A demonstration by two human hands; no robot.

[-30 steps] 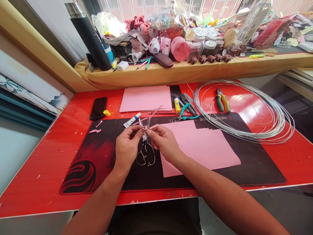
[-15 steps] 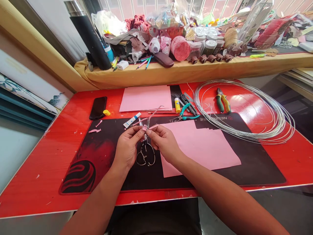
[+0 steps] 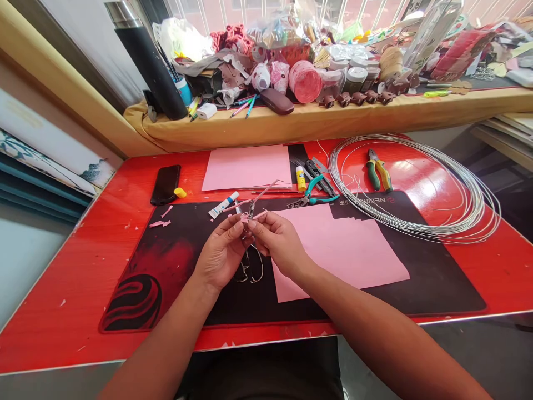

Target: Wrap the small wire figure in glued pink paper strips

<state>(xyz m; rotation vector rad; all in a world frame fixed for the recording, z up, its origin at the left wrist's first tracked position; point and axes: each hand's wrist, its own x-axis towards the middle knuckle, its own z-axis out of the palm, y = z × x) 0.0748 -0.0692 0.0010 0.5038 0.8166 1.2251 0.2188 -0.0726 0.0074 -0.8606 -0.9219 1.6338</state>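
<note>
Both hands meet above the black desk mat (image 3: 175, 294) and share a small wire frame (image 3: 251, 209) with a coiled middle and thin pink-wrapped limbs sticking out. My left hand (image 3: 220, 250) is closed, its thumb and fingers pinching the frame and a bit of pink paper from the left. From the right, my right hand (image 3: 278, 240) pinches the same frame close to the coil. Fingers hide its lower end. Beneath the hands lie metal scissors (image 3: 261, 266), partly covered. A cut pink paper sheet (image 3: 333, 250) rests beside my right hand.
A glue tube (image 3: 224, 205), teal pliers (image 3: 312, 191), a glue stick (image 3: 300, 179) and a knife (image 3: 318, 173) lie beyond the hands. A wire coil (image 3: 470, 208) and green-yellow pliers (image 3: 378, 171) are right. A phone (image 3: 165, 184) lies left; paper scraps (image 3: 160, 224) dot the mat.
My left hand has rolled slightly, and its fingers now cover more of the scissors. The wire frame has turned a little between the fingertips. Both hands keep their pinch.
</note>
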